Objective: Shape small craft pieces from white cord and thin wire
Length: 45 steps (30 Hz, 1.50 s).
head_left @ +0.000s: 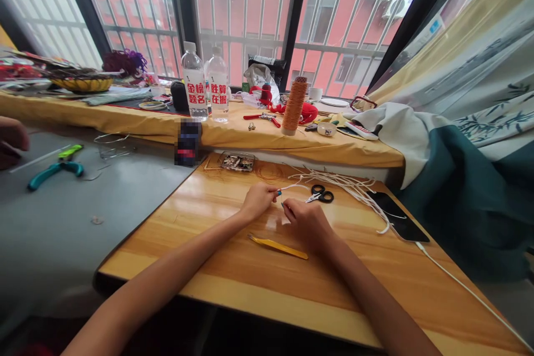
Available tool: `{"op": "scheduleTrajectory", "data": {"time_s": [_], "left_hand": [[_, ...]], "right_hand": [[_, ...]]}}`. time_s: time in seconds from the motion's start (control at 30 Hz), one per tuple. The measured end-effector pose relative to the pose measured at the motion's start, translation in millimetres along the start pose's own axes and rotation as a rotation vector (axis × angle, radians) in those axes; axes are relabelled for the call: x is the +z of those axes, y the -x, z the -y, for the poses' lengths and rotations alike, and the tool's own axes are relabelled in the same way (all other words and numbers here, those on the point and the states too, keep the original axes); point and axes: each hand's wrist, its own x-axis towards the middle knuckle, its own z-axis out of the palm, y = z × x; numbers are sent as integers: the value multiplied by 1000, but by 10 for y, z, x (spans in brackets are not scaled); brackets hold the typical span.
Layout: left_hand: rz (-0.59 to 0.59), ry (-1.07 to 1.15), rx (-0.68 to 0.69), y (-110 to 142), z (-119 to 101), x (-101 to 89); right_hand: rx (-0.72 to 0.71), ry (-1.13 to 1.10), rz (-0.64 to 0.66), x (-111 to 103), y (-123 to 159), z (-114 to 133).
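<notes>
The left hand point(259, 201) pinches a white cord point(294, 186) (it arcs beyond the closed right hand point(309, 223)).

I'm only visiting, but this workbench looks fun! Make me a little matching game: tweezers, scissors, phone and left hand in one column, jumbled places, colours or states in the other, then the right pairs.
Things:
1. tweezers
2. scissors
3. phone
4. left hand

Descriptions:
A. has a white cord at its fingertips
B. black-handled, lying just beyond the right hand
C. mostly yellow
D. dark screen, with a white cable at one end

Pairs: 1-C, 2-B, 3-D, 4-A
</notes>
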Motion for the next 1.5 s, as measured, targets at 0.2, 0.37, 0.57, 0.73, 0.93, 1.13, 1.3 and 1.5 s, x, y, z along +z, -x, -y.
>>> {"op": "scheduleTrajectory", "data": {"time_s": [0.2,0.37,0.57,0.73,0.93,1.13,1.3,1.5], "left_hand": [[154,-269,264,68,-16,14],[179,-447,452,143,-56,45],[343,-28,434,174,-162,82],[263,446,102,92,-262,17],[57,321,-66,-28,-108,-14],[-13,141,-50,-42,2,-50],[63,-218,158,86,-127,-42],[113,-647,559,223,-199,23]], "right_hand": [[50,-53,-144,-102,-22,6],[213,-222,-101,-230,-89,-37],[347,-441,99,-295,-131,-225],[410,-453,34,-197,-124,-344],[324,-305,-11,-63,-117,-222],[87,-120,-34,-27,-30,-14],[-40,23,-116,-96,1,11],[39,117,-200,-230,-36,-89]]}}
